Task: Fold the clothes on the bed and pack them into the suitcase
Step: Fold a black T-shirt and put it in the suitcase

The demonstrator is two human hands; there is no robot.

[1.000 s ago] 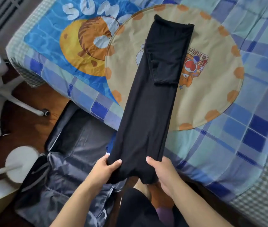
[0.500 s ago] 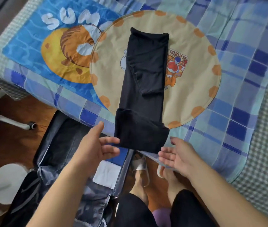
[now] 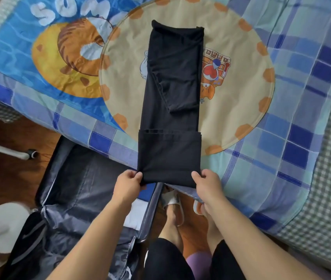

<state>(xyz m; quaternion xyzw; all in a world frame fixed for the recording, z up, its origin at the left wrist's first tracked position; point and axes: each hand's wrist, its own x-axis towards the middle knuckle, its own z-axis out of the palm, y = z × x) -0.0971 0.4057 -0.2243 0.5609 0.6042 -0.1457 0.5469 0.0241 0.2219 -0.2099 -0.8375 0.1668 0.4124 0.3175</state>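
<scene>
Black trousers [image 3: 172, 93] lie lengthwise on the bed [image 3: 281, 138], folded into a long strip, with the near end doubled back over itself. My left hand [image 3: 127, 185] pinches the near left corner of that fold. My right hand [image 3: 208, 183] pinches the near right corner. Below the bed's edge, on the floor to the left, lies the open dark suitcase [image 3: 75, 178]. Inside it blue and white folded items [image 3: 138, 211] show, partly hidden behind my left forearm.
A blue printed blanket [image 3: 39, 57] and a round cream mat [image 3: 237, 102] cover the bed. White chair legs [image 3: 9, 152] and a white round base [image 3: 4, 225] stand on the wooden floor at left. My feet in slippers [image 3: 172, 203] are beside the suitcase.
The near end of the trousers was folded up onto the strip and let go. Both hands then came back and now pinch the folded edge's two corners.
</scene>
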